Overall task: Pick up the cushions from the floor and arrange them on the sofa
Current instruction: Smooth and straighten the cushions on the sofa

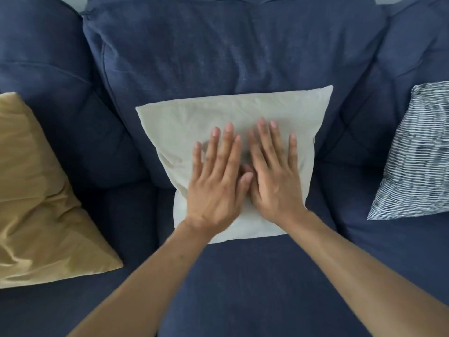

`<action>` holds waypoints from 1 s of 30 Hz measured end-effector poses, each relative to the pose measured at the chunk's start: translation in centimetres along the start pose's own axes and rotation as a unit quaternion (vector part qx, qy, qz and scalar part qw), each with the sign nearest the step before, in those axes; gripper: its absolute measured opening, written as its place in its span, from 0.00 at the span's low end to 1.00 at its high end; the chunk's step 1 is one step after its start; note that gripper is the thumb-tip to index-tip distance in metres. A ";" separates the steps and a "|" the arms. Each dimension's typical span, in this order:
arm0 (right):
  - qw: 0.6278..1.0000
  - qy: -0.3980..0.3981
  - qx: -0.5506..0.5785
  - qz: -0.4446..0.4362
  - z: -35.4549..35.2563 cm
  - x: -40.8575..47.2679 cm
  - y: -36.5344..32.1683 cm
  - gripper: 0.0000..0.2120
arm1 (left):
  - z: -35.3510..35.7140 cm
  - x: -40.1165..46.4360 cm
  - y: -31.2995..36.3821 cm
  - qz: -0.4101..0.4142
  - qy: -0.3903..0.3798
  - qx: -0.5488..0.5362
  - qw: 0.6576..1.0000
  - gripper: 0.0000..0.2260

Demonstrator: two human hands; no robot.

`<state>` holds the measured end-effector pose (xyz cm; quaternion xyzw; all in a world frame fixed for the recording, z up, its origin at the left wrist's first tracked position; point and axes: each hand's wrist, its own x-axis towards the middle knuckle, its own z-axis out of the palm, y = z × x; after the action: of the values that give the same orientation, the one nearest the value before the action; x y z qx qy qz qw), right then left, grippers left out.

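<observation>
Both hands, left (pixel 216 188) and right (pixel 274 183), lie flat, fingers spread, mid-frame on the beige cushion (pixel 194 117); best press evenly, keeping it upright against the sofa (pixel 218 49).

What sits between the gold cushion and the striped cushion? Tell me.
In the head view, the beige cushion stands between the gold cushion and the striped cushion, with bare blue sofa either side.

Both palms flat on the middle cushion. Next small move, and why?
Probably lift both hands off. The left hand and right hand lie open on the beige cushion, which already leans against the sofa back between the gold cushion and striped cushion.
</observation>
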<state>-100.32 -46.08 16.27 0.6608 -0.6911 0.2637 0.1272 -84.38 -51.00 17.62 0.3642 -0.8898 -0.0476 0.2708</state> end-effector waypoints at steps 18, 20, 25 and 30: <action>0.994 -0.072 -0.020 -0.085 -1.1 5.4 2.2 0.29 | -1.5 5.5 -3.3 0.044 -0.048 0.068 0.996 0.29; 0.987 -0.110 -0.066 -0.093 -1.7 6.4 3.1 0.29 | -2.0 6.6 -4.4 0.030 -0.110 0.119 0.986 0.30; 0.990 -0.125 -0.064 -0.026 -5.7 7.2 7.0 0.25 | -6.3 4.5 -9.5 0.006 -0.150 0.178 0.972 0.30; 0.983 -0.147 -0.055 0.091 -8.9 10.7 9.4 0.16 | -10.2 5.2 -10.8 -0.044 -0.036 0.226 0.973 0.19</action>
<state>-112.06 -50.51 27.45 0.6187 -0.7730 0.1358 0.0354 -75.48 -61.27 25.60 0.4526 -0.8699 0.1296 0.1470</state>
